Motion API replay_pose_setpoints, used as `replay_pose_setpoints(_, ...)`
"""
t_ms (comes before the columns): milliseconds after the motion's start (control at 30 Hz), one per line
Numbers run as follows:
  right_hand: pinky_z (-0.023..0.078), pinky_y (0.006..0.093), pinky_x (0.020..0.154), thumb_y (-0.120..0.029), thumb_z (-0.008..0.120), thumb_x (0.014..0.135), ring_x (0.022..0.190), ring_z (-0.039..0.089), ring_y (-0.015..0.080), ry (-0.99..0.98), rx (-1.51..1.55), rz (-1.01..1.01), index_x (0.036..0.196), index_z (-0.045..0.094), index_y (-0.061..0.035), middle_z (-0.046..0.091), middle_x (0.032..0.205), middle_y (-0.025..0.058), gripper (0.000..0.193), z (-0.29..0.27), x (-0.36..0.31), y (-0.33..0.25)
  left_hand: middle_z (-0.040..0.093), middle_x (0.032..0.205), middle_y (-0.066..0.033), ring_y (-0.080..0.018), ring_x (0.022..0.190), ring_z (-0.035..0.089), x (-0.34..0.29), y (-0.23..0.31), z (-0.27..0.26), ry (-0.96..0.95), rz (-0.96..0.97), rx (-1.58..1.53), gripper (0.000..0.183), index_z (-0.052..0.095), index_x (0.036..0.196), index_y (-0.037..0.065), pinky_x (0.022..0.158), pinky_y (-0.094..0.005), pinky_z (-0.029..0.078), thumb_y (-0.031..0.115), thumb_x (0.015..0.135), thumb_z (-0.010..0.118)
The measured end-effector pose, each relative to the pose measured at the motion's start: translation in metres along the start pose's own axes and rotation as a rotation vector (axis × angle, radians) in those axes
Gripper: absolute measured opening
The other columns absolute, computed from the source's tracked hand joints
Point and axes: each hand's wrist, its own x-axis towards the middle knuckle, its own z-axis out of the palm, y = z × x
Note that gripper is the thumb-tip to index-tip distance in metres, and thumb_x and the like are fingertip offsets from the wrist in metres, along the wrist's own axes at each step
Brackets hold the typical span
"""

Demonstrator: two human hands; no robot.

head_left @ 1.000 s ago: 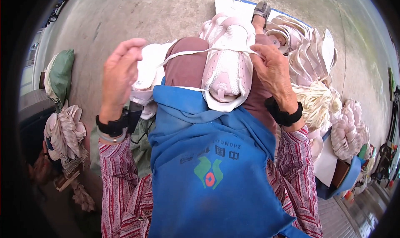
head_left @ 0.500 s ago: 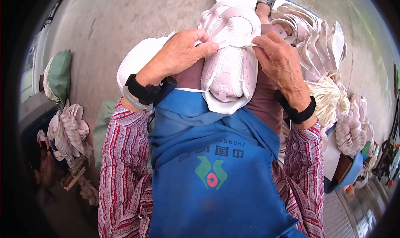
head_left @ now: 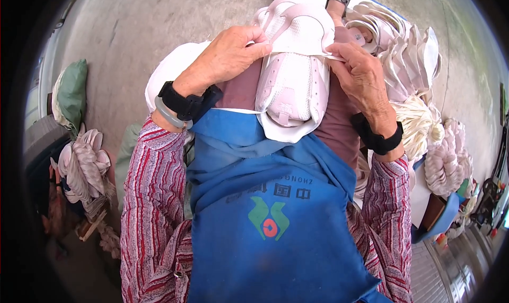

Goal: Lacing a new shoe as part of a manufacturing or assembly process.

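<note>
Across my lap lie pale pink and white shoe uppers: a nearer one [head_left: 289, 88] with mesh and rows of eyelets, and a farther one [head_left: 302, 29] that partly overlaps it. My left hand [head_left: 228, 56] pinches the near edge of the farther upper at its left corner, thumb against fingers. At the right corner of the same edge, my right hand [head_left: 360, 72] has its fingers closed on the white material. Between the two hands the edge runs nearly straight. A blue apron [head_left: 275, 207] is under the nearer upper's white end.
A stack of pink and white uppers [head_left: 405, 64] stands to the right, beside a bundle of cream strips [head_left: 416, 125] and another pile of uppers [head_left: 448, 157]. More pieces [head_left: 87, 162] hang at the left, near a green sack [head_left: 74, 93]. A blue chair [head_left: 442, 218] is at lower right.
My left hand has moved slightly away from me and left, my right hand slightly right. The farther upper's edge is drawn up and straighter, showing more of its white band.
</note>
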Motion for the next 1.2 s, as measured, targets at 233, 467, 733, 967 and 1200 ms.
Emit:
replay_pose_setpoints(233,0.050,0.0351,0.062,-0.013,0.062,0.084,0.070,0.065,0.0301,-0.134,0.118,0.253,0.099,0.064,-0.0039,0.066,0.077,0.0148,0.017,-0.009,-0.013,-0.018,0.062,0.079,-0.0058,-0.0138,0.074,0.057,-0.009,0.000,0.004,0.124,-0.030,-0.098,0.031,0.063,0.093,0.001,0.069,-0.0281,0.046,0.031,0.092,0.054)
replay_pose_setpoints(467,0.049,0.0342,0.058,-0.010,0.058,0.088,0.062,0.062,0.0286,-0.032,0.353,0.383,0.096,0.064,-0.0026,0.064,0.071,0.0139,0.012,-0.018,-0.013,-0.029,0.067,0.083,-0.0099,-0.0168,0.079,0.064,-0.029,0.025,0.018,0.403,0.160,-0.528,0.020,0.063,0.101,0.001,0.074,-0.0275,0.050,0.014,0.094,0.049)
replay_pose_setpoints(733,0.049,0.0346,0.063,-0.009,0.059,0.085,0.069,0.063,0.0301,0.024,0.228,0.259,0.089,0.062,-0.0007,0.063,0.076,0.0156,0.009,0.001,-0.018,-0.022,0.066,0.082,-0.0077,-0.0118,0.079,0.062,-0.026,0.027,0.020,0.146,-0.014,-0.164,0.019,0.062,0.099,-0.001,0.072,-0.0252,0.048,0.015,0.094,0.053)
replay_pose_setpoints(967,0.048,0.0354,0.062,-0.012,0.060,0.085,0.067,0.062,0.0306,0.028,0.252,0.296,0.086,0.063,0.0002,0.063,0.075,0.0167,0.012,0.007,-0.005,-0.030,0.061,0.082,-0.0148,-0.0300,0.077,0.059,-0.016,0.018,0.020,0.282,0.113,0.135,0.015,0.060,0.096,0.001,0.071,-0.0354,0.046,0.013,0.089,0.054)
replay_pose_setpoints(1200,0.048,0.0398,0.062,-0.013,0.060,0.083,0.068,0.062,0.0350,-0.071,0.047,0.196,0.081,0.062,0.0013,0.063,0.074,0.0194,0.015,0.001,0.007,-0.036,0.057,0.085,-0.0167,-0.0312,0.077,0.056,-0.010,0.017,0.015,0.217,0.135,0.163,0.017,0.058,0.092,0.000,0.073,-0.0359,0.045,0.015,0.090,0.051)
